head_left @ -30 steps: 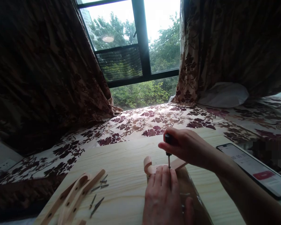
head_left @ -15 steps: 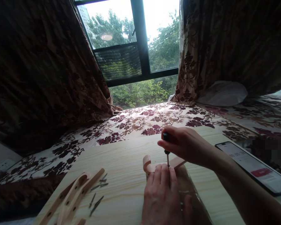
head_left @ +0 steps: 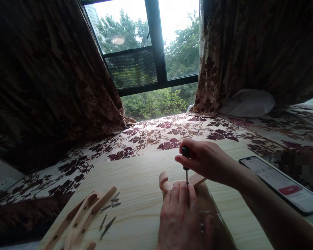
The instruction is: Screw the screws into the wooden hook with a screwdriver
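My right hand (head_left: 207,159) is closed around the black handle of a screwdriver (head_left: 185,152), which stands nearly upright. Its thin shaft runs down to a screw head in a pale wooden hook (head_left: 169,186). The hook lies across a brown, shiny block (head_left: 216,218) and has a curled end at the left. With fingers bent over the hook, my left hand (head_left: 179,215) holds it down right beside the screwdriver tip. Its thumb rests along the right, over the brown block. The hook's near edge is hidden under my fingers.
More wooden hooks (head_left: 87,211) with dark holes lie at the left on the pale wooden board (head_left: 135,187). Beside them are several loose screws (head_left: 108,227). A phone (head_left: 281,184) showing a timer lies at the right, near my right forearm. Floral cloth (head_left: 169,130) spreads behind the board.
Almost nothing differs. Both hands, the screwdriver and the hook keep their places, apart from a very slight shift of the whole view.
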The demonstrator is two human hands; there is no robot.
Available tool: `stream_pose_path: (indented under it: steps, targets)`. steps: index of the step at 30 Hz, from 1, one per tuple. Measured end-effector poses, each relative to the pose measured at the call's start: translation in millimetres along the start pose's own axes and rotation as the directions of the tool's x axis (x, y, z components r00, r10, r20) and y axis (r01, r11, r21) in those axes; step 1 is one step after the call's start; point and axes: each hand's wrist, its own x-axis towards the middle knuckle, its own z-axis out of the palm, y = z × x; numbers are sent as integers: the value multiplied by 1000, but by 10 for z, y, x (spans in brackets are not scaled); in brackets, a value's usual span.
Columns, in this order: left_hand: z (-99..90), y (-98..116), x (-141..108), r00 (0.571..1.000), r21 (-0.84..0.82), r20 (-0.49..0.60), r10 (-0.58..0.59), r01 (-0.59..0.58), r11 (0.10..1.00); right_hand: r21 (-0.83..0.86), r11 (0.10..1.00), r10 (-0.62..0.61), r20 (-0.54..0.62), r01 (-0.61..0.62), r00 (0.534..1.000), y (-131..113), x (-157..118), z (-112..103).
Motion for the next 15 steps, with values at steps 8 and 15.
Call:
stream_pose_path:
  steps: [8, 15]
  targets:
    - [5, -7, -17, 1000, -1, 4, -14, 14, 1000, 38, 998, -58, 38, 57, 998, -17, -21, -49]
    - [-8, 15, -13, 1000, -3, 24, -6, 6, 1000, -49, 998, 35, 1, -35, 999, 7, 4, -20]
